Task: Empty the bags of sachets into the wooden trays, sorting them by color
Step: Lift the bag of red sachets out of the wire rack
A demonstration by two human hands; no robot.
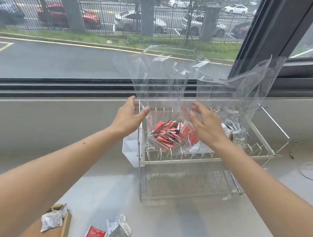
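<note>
A clear plastic bag (167, 84) holding red sachets (169, 134) stands in the top tier of a white wire rack (182, 160). Its open mouth rises in front of the window. My left hand (130, 115) is at the bag's left side and my right hand (204, 126) at its right side, both with fingers spread. Whether they touch the plastic is unclear. A second clear bag (255, 86) with grey sachets (234, 131) sits at the rack's right. A wooden tray (57, 231) peeks in at the bottom left, a grey sachet (51, 221) on its corner.
Loose on the white counter near me lie a red sachet (94, 236) and grey sachets (119, 230). A white box (131, 150) stands left of the rack. The rack's lower tier (189, 185) holds nothing. A thin white cable (312, 169) lies at the right. The window runs behind.
</note>
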